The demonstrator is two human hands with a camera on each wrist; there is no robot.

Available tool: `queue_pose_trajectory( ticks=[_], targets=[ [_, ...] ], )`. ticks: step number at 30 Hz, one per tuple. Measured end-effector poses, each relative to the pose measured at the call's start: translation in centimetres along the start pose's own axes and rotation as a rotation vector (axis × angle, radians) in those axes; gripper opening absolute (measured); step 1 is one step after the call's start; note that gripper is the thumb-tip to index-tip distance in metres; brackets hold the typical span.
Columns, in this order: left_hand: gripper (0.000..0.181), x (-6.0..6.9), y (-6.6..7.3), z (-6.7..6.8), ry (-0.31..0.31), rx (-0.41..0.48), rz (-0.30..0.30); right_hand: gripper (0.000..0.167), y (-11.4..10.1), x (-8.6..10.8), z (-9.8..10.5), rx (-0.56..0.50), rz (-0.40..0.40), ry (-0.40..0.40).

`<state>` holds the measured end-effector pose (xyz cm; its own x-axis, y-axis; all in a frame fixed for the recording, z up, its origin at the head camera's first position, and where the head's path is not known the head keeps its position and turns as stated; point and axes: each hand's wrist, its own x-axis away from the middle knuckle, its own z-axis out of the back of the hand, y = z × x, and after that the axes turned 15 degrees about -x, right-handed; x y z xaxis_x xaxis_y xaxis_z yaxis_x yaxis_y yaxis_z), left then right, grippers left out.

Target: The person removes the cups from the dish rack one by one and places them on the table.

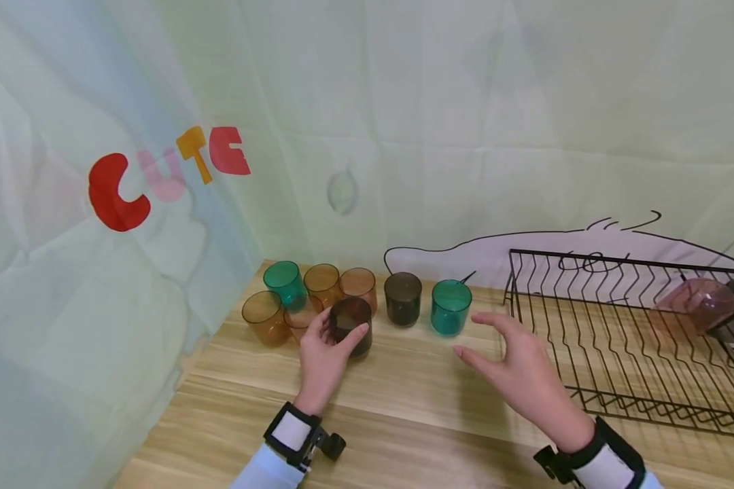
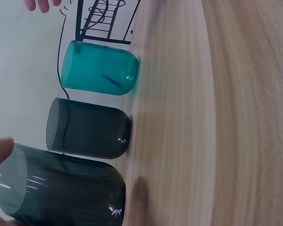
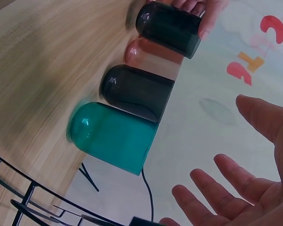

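My left hand (image 1: 323, 363) grips a dark, see-through cup (image 1: 356, 329) by its sides near the rim, thumb on the right. Whether that cup's base touches the table I cannot tell. To its right stand a second dark cup (image 1: 402, 300) and a teal cup (image 1: 450, 309), both upright. My right hand (image 1: 522, 370) holds nothing; its thumb and fingers are spread apart just right of the teal cup. In the right wrist view the fingers (image 3: 250, 183) are apart from the teal cup (image 3: 115, 136).
Left of the held cup cluster a green cup (image 1: 283, 282), amber cups (image 1: 263, 320) and pinkish cups (image 1: 361, 285). A black wire rack (image 1: 624, 339) stands on the right, with a pink cup (image 1: 703, 302) and a dark cup at its far end. A printed curtain (image 1: 434, 136) hangs behind the table.
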<state>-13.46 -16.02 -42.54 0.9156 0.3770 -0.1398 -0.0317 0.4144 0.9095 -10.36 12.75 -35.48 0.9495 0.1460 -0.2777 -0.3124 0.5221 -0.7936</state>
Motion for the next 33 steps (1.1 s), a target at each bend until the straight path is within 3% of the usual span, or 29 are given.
queue_pose_trajectory(
  ticks=[21,27,33],
  targets=[
    [0.074,-0.2,-1.5,-0.5,0.009,-0.008,-0.031,0.056,0.0,0.1,0.2,0.007,-0.001,-0.014],
    [0.082,0.0,-1.4,-0.6,-0.006,-0.111,-0.042,0.055,0.0,0.0,0.3,0.012,-0.001,-0.02],
    [0.094,0.8,-0.1,-0.4,0.042,-0.255,-0.095,0.059,-0.4,-0.2,1.1,0.006,-0.007,-0.034]
  ],
)
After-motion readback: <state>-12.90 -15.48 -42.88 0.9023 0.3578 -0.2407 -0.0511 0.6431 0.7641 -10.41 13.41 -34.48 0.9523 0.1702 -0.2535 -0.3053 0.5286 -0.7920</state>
